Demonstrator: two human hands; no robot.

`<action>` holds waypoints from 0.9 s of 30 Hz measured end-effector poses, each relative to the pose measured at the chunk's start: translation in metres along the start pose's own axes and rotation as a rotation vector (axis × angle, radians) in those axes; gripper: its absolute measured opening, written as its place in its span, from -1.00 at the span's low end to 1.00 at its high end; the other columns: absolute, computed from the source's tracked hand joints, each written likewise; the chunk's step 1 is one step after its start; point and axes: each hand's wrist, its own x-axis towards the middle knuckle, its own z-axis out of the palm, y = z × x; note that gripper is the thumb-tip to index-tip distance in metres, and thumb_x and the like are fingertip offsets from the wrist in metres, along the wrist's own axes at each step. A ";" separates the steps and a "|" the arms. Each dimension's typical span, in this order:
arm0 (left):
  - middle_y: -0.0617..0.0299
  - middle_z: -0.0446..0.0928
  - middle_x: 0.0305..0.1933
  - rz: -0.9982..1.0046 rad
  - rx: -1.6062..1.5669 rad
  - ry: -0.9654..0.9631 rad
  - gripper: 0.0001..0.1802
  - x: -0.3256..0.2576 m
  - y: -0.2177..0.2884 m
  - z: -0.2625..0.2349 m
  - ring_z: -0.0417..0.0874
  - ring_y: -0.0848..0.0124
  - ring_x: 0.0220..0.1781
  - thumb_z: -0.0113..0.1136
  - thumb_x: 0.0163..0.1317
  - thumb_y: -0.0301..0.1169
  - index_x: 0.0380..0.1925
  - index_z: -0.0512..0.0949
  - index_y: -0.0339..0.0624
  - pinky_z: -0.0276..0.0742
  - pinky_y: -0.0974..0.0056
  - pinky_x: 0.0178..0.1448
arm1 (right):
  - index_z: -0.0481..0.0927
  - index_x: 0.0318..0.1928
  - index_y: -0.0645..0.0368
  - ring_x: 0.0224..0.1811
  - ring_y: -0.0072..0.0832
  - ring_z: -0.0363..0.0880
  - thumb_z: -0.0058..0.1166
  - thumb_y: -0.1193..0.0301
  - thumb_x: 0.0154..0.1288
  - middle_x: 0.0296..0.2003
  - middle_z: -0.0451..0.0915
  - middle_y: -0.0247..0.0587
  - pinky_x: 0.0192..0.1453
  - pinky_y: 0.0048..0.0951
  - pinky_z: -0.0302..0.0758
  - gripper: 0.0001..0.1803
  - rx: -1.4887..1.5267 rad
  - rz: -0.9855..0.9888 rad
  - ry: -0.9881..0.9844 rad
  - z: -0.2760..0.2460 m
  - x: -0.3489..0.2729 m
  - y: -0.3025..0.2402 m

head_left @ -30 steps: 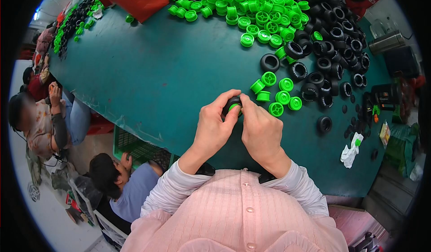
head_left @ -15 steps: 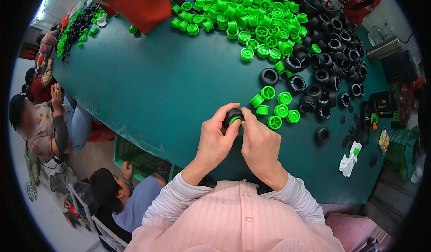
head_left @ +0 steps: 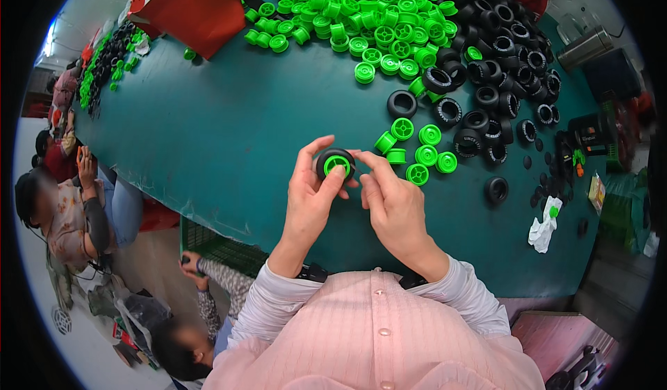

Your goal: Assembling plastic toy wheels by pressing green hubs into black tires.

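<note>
My left hand (head_left: 308,199) grips a toy wheel (head_left: 337,162), a black tyre with a bright green hub seated in it, its spoked face turned up. The thumb lies on the hub and the fingers wrap the tyre. Beside it, my right hand (head_left: 397,208) holds nothing; its index finger reaches to the tyre's right edge and its thumb stands apart. Just beyond my hands lies a small group of loose green hubs (head_left: 426,156). Behind them is a single black tyre (head_left: 401,104).
A large heap of green hubs (head_left: 389,25) and a heap of black tyres (head_left: 511,50) cover the far side of the green table (head_left: 229,133). A red bag (head_left: 191,15) stands far left. Crumpled white paper (head_left: 544,230) lies right. Other people (head_left: 76,209) sit along the left.
My hands have moved left and slightly away. The wheel has turned, so the hub's face shows, and my right hand has eased off it. The view has shifted a little.
</note>
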 end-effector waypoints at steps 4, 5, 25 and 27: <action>-0.01 0.51 0.15 0.070 -0.059 -0.018 -0.56 -0.004 -0.007 0.011 0.60 0.42 0.08 0.11 0.40 -0.60 0.24 0.30 -0.36 0.70 0.31 0.12 | 0.49 0.16 0.08 -0.48 -0.12 0.69 0.00 0.48 0.46 -0.44 0.71 -0.14 -0.43 -0.16 0.50 -0.70 0.016 -0.001 -0.007 0.002 0.001 0.002; -0.01 0.51 0.15 0.072 -0.058 -0.017 -0.56 -0.005 -0.005 0.014 0.60 0.42 0.08 0.11 0.40 -0.60 0.24 0.30 -0.36 0.70 0.31 0.12 | 0.50 0.15 0.08 -0.48 -0.12 0.69 0.00 0.48 0.46 -0.44 0.71 -0.13 -0.43 -0.16 0.51 -0.71 -0.002 -0.017 0.021 0.002 0.000 0.003; 0.15 0.56 0.01 0.147 0.070 0.006 -0.64 -0.003 -0.007 0.012 0.62 0.47 0.02 0.11 0.40 -0.61 0.17 0.43 -0.41 0.71 0.34 0.06 | 0.52 0.10 0.22 -0.43 -0.33 0.70 0.17 0.56 0.22 -0.42 0.66 -0.23 -0.45 -0.31 0.52 -0.59 -0.301 -0.231 0.136 0.002 0.003 0.002; 0.16 0.57 0.01 0.068 0.024 0.014 -0.63 -0.004 -0.005 0.014 0.63 0.48 0.00 0.11 0.40 -0.62 0.19 0.44 -0.40 0.72 0.35 0.03 | 0.54 0.12 0.14 -0.48 -0.23 0.68 0.11 0.58 0.32 -0.45 0.67 -0.16 -0.47 -0.26 0.47 -0.65 -0.302 -0.246 0.164 0.004 0.004 0.000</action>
